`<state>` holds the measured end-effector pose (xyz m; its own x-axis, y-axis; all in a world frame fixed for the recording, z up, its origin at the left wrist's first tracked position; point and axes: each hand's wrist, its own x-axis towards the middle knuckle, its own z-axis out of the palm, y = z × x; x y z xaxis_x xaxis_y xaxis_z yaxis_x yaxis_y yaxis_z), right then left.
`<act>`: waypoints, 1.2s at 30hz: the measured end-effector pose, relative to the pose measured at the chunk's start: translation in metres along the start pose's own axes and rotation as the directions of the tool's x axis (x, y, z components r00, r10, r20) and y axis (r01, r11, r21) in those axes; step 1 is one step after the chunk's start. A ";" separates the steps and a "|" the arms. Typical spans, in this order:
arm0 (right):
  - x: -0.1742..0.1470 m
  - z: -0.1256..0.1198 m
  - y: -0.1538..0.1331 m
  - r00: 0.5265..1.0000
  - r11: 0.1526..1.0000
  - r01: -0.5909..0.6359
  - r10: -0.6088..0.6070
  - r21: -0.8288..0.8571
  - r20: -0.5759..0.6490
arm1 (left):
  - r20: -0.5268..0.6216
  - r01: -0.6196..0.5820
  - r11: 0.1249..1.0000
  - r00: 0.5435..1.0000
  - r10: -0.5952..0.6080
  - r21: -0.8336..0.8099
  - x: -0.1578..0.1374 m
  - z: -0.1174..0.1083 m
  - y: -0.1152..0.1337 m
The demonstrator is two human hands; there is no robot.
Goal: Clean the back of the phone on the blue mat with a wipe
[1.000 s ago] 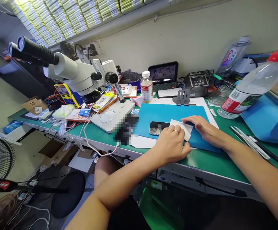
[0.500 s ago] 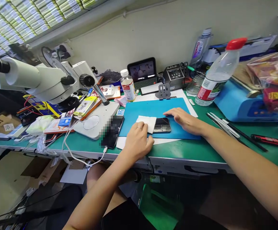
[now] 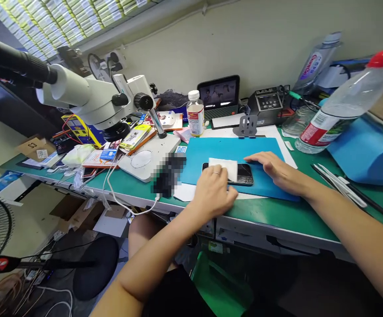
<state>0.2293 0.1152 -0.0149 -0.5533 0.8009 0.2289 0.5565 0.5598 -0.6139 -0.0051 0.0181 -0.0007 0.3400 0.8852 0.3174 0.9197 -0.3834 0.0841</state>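
The smartphone (image 3: 247, 175) lies flat, screen side up, on a blue work mat (image 3: 231, 146), its long side running roughly from nine to three o'clock, with twelve towards the wall. A folded white wipe (image 3: 230, 169) covers its middle. I would expect the phone to be light and rigid, with slick, brittle glass; fine lines show at its three o'clock end, though whether they are cracks or reflections cannot be told. The long edges at twelve and six o'clock look like the safest hold, with little pressure on the face. The wipe should be soft and limp, best kept flat under several fingers.

The left hand (image 3: 214, 189) comes in from seven o'clock, fingers bent and close together on the wipe; whether they pinch it is hidden. The right hand (image 3: 279, 174), at three o'clock, is spread with nothing in it, its fingertips near the phone's upper edge towards one o'clock.

Farther out are a grey phone stand (image 3: 247, 127) at one o'clock, a white-capped bottle (image 3: 196, 119) at eleven, a stereo microscope (image 3: 101, 105) at ten, tweezers (image 3: 338, 185) at three and a red-capped bottle (image 3: 320, 131) at two.
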 end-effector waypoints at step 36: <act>0.002 -0.004 -0.005 0.998 1.000 0.016 -0.017 0.014 0.057 | 0.050 0.013 1.000 0.999 -0.014 0.008 0.017 0.003 0.005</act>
<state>0.2275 0.1149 -0.0082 -0.5971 0.7779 0.1959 0.5386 0.5697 -0.6208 0.0054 0.0322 0.0025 0.3369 0.9024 0.2686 0.9257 -0.3695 0.0804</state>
